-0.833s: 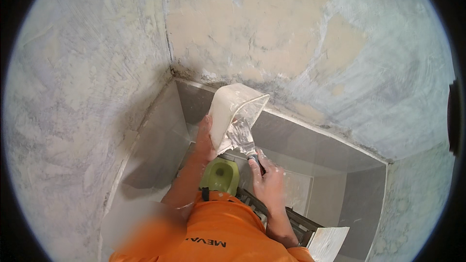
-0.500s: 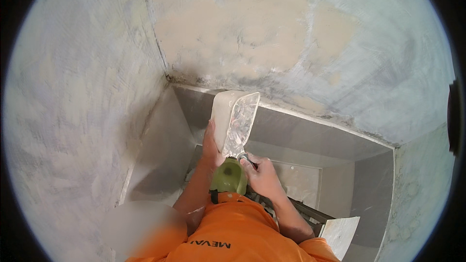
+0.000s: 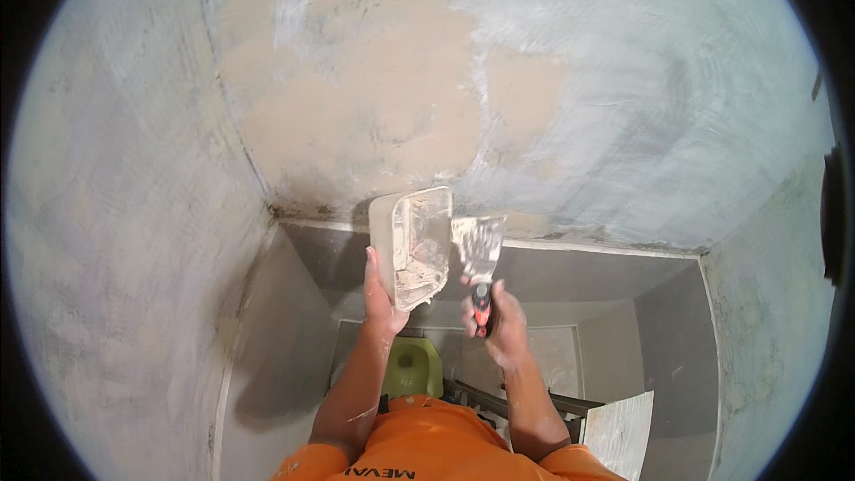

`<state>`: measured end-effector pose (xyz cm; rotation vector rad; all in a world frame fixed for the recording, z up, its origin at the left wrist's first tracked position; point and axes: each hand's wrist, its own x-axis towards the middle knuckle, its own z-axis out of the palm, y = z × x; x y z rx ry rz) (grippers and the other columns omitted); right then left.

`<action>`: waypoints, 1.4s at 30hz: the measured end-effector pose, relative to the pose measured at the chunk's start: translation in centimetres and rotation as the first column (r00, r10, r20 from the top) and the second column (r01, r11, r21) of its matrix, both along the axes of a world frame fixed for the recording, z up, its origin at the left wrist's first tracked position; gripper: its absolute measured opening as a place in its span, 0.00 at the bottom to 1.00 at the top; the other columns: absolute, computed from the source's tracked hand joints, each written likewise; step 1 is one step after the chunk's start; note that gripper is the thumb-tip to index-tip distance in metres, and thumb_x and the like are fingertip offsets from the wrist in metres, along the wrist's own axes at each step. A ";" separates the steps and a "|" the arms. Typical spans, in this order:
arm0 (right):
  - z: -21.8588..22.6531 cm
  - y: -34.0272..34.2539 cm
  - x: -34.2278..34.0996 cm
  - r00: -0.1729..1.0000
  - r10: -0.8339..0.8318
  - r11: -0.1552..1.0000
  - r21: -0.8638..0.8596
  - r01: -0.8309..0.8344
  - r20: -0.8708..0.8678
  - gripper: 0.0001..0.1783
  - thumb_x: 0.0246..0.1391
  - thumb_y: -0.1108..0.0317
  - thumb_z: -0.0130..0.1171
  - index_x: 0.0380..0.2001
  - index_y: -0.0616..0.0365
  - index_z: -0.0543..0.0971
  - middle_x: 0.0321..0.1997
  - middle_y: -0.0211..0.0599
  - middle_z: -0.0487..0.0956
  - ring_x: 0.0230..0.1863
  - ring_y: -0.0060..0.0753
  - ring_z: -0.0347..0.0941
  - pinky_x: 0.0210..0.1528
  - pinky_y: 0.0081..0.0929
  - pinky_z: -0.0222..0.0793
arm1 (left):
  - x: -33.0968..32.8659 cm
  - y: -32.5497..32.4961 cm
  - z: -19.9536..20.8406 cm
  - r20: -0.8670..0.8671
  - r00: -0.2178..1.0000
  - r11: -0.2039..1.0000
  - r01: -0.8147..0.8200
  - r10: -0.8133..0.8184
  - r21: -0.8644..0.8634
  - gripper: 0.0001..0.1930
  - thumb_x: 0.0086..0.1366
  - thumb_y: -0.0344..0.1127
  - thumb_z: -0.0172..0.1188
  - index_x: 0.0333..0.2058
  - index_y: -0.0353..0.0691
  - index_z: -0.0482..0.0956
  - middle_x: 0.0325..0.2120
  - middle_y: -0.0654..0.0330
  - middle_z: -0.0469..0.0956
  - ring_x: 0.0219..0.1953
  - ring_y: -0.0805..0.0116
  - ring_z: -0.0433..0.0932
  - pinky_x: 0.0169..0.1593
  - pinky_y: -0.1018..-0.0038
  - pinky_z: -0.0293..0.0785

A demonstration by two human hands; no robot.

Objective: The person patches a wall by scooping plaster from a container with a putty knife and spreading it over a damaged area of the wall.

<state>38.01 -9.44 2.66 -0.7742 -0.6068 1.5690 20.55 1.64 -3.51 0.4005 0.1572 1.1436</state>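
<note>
the left hand (image 3: 381,307) has its grip closed around an off-white tub (image 3: 381,245); the right hand (image 3: 506,321) grips a putty knife (image 3: 482,254), its smeared blade just beside the tub. beige filler (image 3: 383,89) coats part of the wall (image 3: 614,151); the surrounding grey seems left without it, and pale compound (image 3: 417,285) lines the tub.

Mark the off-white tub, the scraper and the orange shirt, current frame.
Off-white tub (image 3: 382,236): head view, outer left wall.
Scraper (image 3: 482,258): head view, putty-smeared blade.
Orange shirt (image 3: 432,436): head view, middle of the visible fabric.
</note>
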 end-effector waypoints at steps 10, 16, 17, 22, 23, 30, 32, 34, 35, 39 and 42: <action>-4.9 9.6 9.2 -0.402 -0.747 0.493 0.847 0.198 0.529 0.25 0.62 0.64 0.63 0.61 0.61 0.76 0.42 0.47 0.77 0.44 0.49 0.73 0.46 0.41 0.70 | -0.6 -1.0 1.8 -0.094 0.979 0.976 -0.188 0.178 -0.106 0.33 0.76 0.62 0.41 0.67 0.43 0.65 0.58 0.55 0.74 0.57 0.55 0.76 0.59 0.54 0.74; -8.6 12.3 7.8 -0.514 -0.738 0.449 0.887 0.107 0.436 0.28 0.59 0.70 0.65 0.63 0.59 0.75 0.48 0.51 0.75 0.46 0.56 0.73 0.46 0.46 0.70 | -0.8 -0.7 0.7 -0.215 0.941 0.959 -0.279 0.262 -0.053 0.38 0.74 0.66 0.42 0.69 0.41 0.61 0.62 0.52 0.71 0.61 0.53 0.73 0.62 0.53 0.72; -8.8 12.4 7.5 -0.508 -0.742 0.449 0.887 0.107 0.437 0.29 0.58 0.71 0.65 0.63 0.60 0.74 0.48 0.51 0.75 0.45 0.55 0.72 0.47 0.45 0.70 | -0.8 -0.6 0.7 -0.196 0.947 0.962 -0.269 0.254 -0.054 0.37 0.75 0.65 0.42 0.69 0.41 0.61 0.61 0.52 0.71 0.61 0.54 0.73 0.62 0.53 0.72; -10.3 11.0 8.0 -0.393 -0.752 0.536 0.838 0.101 0.528 0.25 0.60 0.70 0.63 0.59 0.65 0.75 0.48 0.54 0.75 0.47 0.55 0.71 0.51 0.46 0.68 | -1.2 -0.9 1.0 -0.134 0.959 0.963 -0.261 0.250 -0.068 0.33 0.76 0.62 0.43 0.67 0.44 0.63 0.60 0.56 0.73 0.59 0.56 0.75 0.61 0.53 0.73; -10.5 10.4 8.1 -0.390 -0.752 0.536 0.837 0.108 0.532 0.25 0.60 0.70 0.63 0.59 0.65 0.75 0.48 0.54 0.75 0.47 0.55 0.71 0.51 0.46 0.68 | -1.3 -1.0 1.0 -0.110 0.961 0.963 -0.260 0.252 -0.068 0.32 0.76 0.61 0.43 0.67 0.44 0.64 0.59 0.57 0.73 0.59 0.57 0.74 0.61 0.53 0.73; -5.5 9.2 7.7 0.328 -0.779 0.626 0.621 0.473 0.535 0.13 0.69 0.62 0.57 0.40 0.63 0.77 0.23 0.24 0.72 0.24 0.15 0.65 0.27 0.19 0.59 | -1.5 -0.6 -0.5 -0.111 0.950 0.952 -0.300 0.292 -0.061 0.31 0.76 0.60 0.43 0.66 0.45 0.64 0.59 0.59 0.73 0.60 0.57 0.74 0.63 0.55 0.72; -4.3 9.5 7.8 0.336 -0.731 0.676 0.562 0.477 0.593 0.17 0.68 0.60 0.58 0.30 0.63 0.78 0.20 0.23 0.71 0.23 0.16 0.63 0.27 0.20 0.58 | -1.8 -0.6 -0.6 -0.117 0.955 0.957 -0.282 0.274 -0.061 0.31 0.76 0.60 0.43 0.67 0.45 0.64 0.59 0.59 0.73 0.60 0.58 0.74 0.63 0.55 0.72; -4.5 10.6 9.0 0.315 -0.713 0.684 0.521 0.511 0.627 0.20 0.67 0.57 0.60 0.26 0.63 0.79 0.18 0.23 0.71 0.23 0.15 0.63 0.26 0.22 0.57 | -1.4 -0.6 0.0 -0.118 0.962 0.966 -0.253 0.245 -0.059 0.31 0.77 0.60 0.43 0.67 0.44 0.64 0.59 0.58 0.73 0.60 0.58 0.73 0.63 0.55 0.72; -4.7 11.0 9.6 0.298 -0.689 0.693 0.481 0.537 0.661 0.23 0.66 0.54 0.62 0.23 0.63 0.80 0.16 0.23 0.70 0.22 0.15 0.63 0.25 0.23 0.57 | -1.3 -0.8 0.3 -0.119 0.962 0.965 -0.253 0.244 -0.065 0.31 0.77 0.59 0.43 0.67 0.44 0.64 0.59 0.58 0.73 0.60 0.58 0.73 0.62 0.55 0.73; -3.9 11.6 9.8 0.396 -0.565 0.787 0.329 0.521 0.724 0.24 0.65 0.53 0.63 0.21 0.62 0.81 0.16 0.24 0.71 0.20 0.15 0.63 0.23 0.23 0.57 | -1.5 -0.7 0.2 -0.132 0.946 0.947 -0.309 0.296 -0.090 0.31 0.77 0.59 0.42 0.67 0.43 0.63 0.60 0.57 0.72 0.60 0.58 0.73 0.62 0.55 0.74; -4.2 11.9 9.9 0.620 -0.560 0.813 0.220 0.540 0.550 0.24 0.64 0.52 0.65 0.20 0.61 0.81 0.16 0.25 0.73 0.18 0.17 0.64 0.22 0.21 0.57 | -1.8 -0.8 0.2 -0.211 0.923 0.940 -0.338 0.323 -0.041 0.32 0.77 0.60 0.42 0.68 0.43 0.63 0.61 0.57 0.71 0.60 0.57 0.74 0.61 0.55 0.74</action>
